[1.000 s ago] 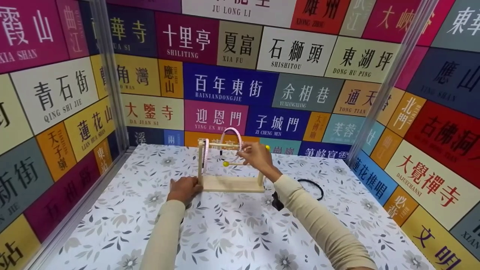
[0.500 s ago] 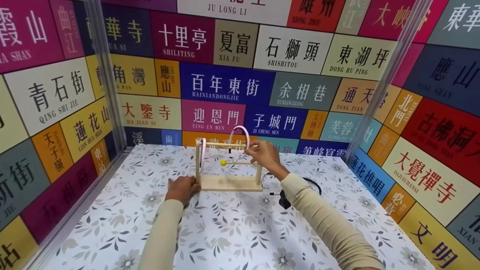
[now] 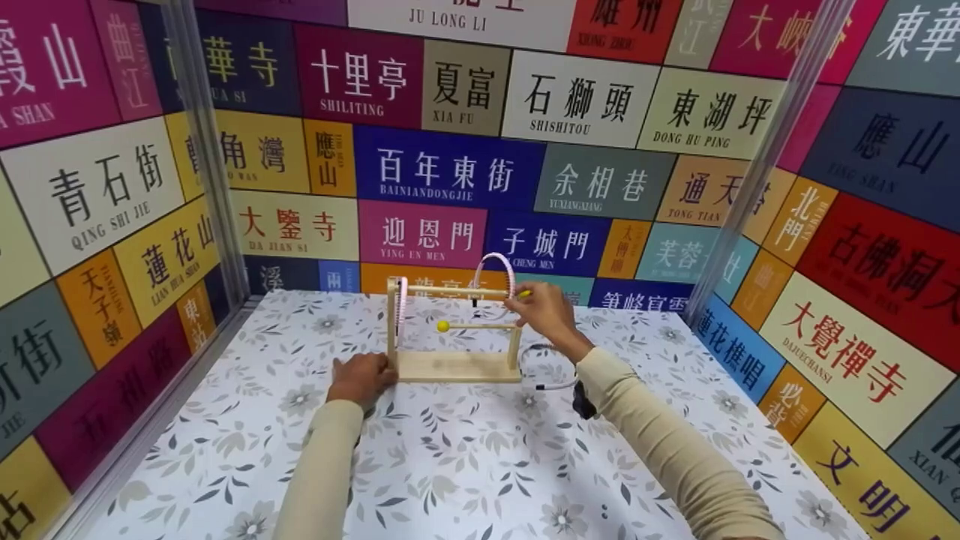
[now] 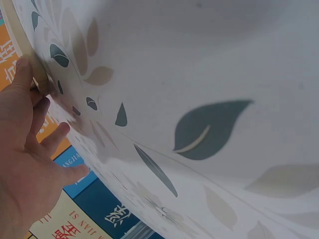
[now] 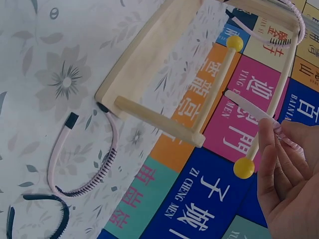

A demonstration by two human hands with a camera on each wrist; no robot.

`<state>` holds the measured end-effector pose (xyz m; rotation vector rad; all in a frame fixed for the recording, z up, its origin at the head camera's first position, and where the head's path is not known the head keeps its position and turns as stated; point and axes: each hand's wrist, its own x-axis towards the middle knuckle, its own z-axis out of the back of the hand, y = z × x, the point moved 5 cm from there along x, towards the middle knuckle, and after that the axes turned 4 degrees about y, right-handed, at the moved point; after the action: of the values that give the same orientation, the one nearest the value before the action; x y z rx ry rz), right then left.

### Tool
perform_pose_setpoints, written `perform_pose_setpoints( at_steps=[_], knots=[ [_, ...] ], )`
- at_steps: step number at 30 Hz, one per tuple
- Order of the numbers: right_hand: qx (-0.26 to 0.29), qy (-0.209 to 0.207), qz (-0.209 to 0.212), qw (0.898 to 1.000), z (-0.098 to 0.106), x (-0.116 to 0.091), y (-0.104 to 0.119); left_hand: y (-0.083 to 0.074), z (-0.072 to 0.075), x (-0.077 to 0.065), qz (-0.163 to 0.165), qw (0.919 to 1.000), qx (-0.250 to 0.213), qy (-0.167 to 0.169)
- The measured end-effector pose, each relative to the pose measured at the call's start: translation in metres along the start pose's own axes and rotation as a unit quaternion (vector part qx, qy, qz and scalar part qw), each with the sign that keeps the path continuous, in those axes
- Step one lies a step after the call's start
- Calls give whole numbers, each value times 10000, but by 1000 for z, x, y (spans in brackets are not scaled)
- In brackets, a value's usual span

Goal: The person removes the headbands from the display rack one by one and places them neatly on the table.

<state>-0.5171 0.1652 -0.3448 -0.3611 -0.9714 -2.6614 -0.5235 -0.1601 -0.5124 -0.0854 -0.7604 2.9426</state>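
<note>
A pale wooden headband stand [image 3: 457,366] has two posts and two rods with yellow ball ends. My left hand [image 3: 361,377] grips its left end; in the left wrist view, the thumb and a finger pinch the wood [image 4: 39,74]. My right hand [image 3: 551,311] pinches a pink headband [image 5: 249,105] by one side. In the head view its arch rises above the right end of the upper rod [image 3: 450,290], fingers close by that rod's yellow ball [image 5: 243,168]. A second pink headband [image 3: 402,315] hangs at the upper rod's left end. The lower rod [image 3: 480,327] is bare.
Another pink headband [image 5: 52,164] lies on the flower-patterned table [image 3: 442,465] to the right of the stand. Beside it is a black headband [image 5: 64,219], partly cut off in the right wrist view. Sign-printed walls [image 3: 585,97] enclose the table's back and sides.
My right hand has moved right with the pink headband, along the upper rod toward its end. The left hand keeps its hold on the stand. The pink headband on the table has come into view.
</note>
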Motion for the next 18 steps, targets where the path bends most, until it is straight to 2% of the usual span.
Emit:
perform_pose_setpoints(
  at_steps=[6, 14, 18],
  knots=[
    [-73, -70, 20, 9999, 8, -2, -9, 3, -2, 3, 26, 10000, 48, 59],
    [-156, -67, -6, 9999, 18, -5, -19, -2, 1, -6, -54, 10000, 78, -17],
    [-228, -137, -33, 9996, 23, -6, -23, -3, 0, -6, -91, 9999, 40, -43]
  ],
)
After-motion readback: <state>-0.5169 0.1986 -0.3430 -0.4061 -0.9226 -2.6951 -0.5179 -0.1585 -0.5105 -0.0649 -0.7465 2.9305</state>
